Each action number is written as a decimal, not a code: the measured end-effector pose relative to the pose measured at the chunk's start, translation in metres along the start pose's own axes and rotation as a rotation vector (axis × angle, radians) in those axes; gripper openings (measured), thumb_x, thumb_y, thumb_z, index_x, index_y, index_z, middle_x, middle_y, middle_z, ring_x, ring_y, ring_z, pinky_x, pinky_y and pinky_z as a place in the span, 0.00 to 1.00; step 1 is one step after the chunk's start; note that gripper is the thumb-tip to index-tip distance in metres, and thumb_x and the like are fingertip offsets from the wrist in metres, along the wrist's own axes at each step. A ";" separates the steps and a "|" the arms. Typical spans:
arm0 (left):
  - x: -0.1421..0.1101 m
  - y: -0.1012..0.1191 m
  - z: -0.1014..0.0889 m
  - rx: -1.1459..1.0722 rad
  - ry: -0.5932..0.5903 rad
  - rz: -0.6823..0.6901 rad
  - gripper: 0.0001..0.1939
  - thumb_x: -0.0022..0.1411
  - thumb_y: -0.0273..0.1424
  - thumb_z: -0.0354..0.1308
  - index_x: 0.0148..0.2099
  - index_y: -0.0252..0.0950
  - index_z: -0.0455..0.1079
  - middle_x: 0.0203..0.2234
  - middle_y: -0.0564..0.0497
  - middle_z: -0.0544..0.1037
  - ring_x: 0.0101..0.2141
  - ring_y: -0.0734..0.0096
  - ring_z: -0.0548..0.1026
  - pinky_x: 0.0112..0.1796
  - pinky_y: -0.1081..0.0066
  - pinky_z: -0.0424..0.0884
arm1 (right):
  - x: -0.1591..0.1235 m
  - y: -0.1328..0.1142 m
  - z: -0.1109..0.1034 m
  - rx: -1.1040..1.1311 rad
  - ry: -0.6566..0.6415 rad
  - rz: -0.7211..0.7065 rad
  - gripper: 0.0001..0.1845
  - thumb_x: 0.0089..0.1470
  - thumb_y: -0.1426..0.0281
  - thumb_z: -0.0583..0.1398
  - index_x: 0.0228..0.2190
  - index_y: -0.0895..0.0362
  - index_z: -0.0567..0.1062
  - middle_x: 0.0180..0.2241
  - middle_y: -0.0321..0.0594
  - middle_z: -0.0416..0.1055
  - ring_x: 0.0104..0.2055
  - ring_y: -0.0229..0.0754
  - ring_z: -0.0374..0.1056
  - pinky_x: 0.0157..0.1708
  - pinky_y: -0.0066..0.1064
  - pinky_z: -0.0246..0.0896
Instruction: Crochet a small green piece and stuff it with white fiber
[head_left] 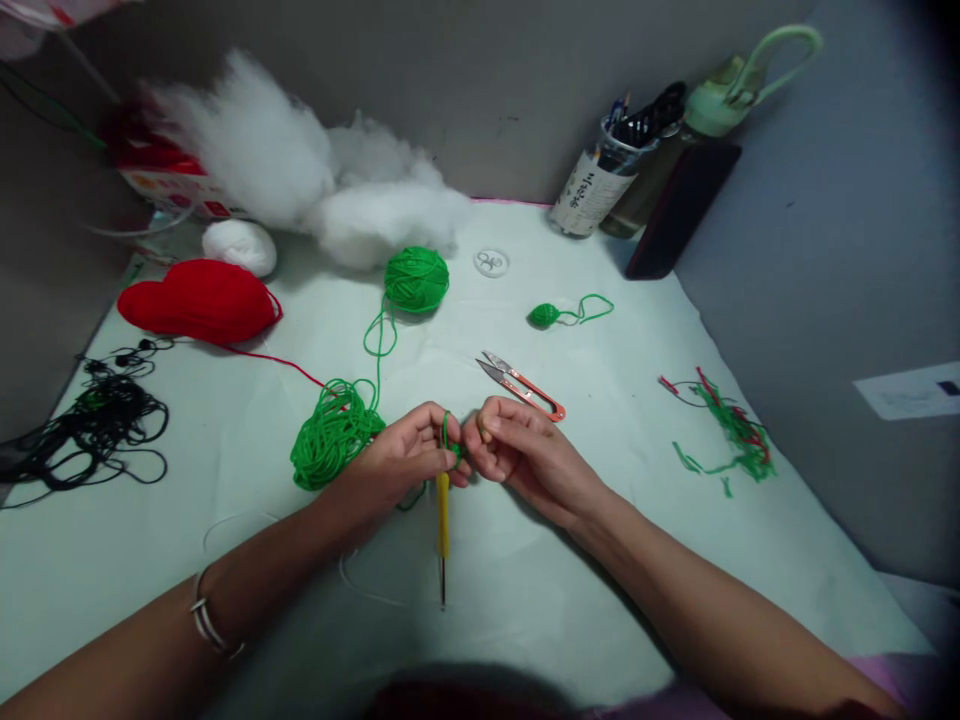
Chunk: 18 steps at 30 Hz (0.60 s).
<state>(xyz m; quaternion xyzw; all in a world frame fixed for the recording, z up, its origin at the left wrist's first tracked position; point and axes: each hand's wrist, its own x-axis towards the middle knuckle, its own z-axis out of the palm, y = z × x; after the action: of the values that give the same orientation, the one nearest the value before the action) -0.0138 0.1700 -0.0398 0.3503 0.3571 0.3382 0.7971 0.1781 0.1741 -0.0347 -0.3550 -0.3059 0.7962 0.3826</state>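
Note:
My left hand (420,445) is closed, with a small piece of green yarn (454,455) pinched between thumb and fingers and a strand looped over a finger. Close beside it, fingertips almost touching, my right hand (517,440) is curled in a pinch; whatever lies in its fingertips is too small to make out. Below the left fingers shows a yellow-handled crochet hook (443,520), metal tip toward me; I cannot tell whether it is held or lies on the table. A loose heap of green yarn (334,435) is by my left wrist. Orange thread snips (521,385) lie beyond my right hand.
Further back are a green yarn ball (417,279), red yarn (202,302), white stuffing (382,215) and a small green crocheted piece (544,315). Black yarn (112,430) lies left, yarn scraps (739,435) right. A pen cup (592,190) and phone (682,210) stand at the back right.

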 end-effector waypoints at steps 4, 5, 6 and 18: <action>-0.001 0.000 0.005 0.012 0.017 0.018 0.09 0.62 0.32 0.68 0.37 0.37 0.70 0.31 0.49 0.81 0.33 0.68 0.78 0.37 0.68 0.71 | -0.001 0.002 0.004 0.004 0.020 -0.007 0.16 0.58 0.60 0.69 0.26 0.56 0.74 0.26 0.35 0.77 0.22 0.33 0.63 0.24 0.27 0.55; -0.001 0.000 0.006 0.018 0.017 0.021 0.10 0.62 0.32 0.68 0.36 0.37 0.69 0.29 0.50 0.80 0.32 0.68 0.77 0.37 0.69 0.71 | -0.002 0.002 0.006 -0.007 0.019 -0.003 0.16 0.58 0.60 0.69 0.27 0.56 0.73 0.26 0.35 0.76 0.22 0.33 0.63 0.23 0.27 0.54; -0.001 0.000 0.008 0.026 0.014 0.019 0.11 0.61 0.32 0.68 0.34 0.37 0.69 0.27 0.51 0.79 0.31 0.68 0.77 0.36 0.68 0.71 | -0.003 0.003 0.007 -0.026 0.016 0.000 0.16 0.59 0.60 0.68 0.27 0.55 0.73 0.25 0.35 0.76 0.21 0.33 0.63 0.23 0.27 0.54; -0.005 -0.004 0.012 0.240 0.091 0.023 0.11 0.44 0.25 0.64 0.28 0.38 0.64 0.23 0.59 0.68 0.25 0.77 0.62 0.27 0.74 0.59 | -0.027 0.002 0.019 -1.127 -0.025 -0.391 0.12 0.66 0.70 0.54 0.28 0.52 0.61 0.24 0.28 0.59 0.23 0.33 0.51 0.27 0.29 0.48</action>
<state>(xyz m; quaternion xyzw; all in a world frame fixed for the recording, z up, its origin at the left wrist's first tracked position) -0.0051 0.1598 -0.0353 0.4315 0.4268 0.3177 0.7285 0.1742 0.1466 -0.0162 -0.4311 -0.7454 0.4302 0.2712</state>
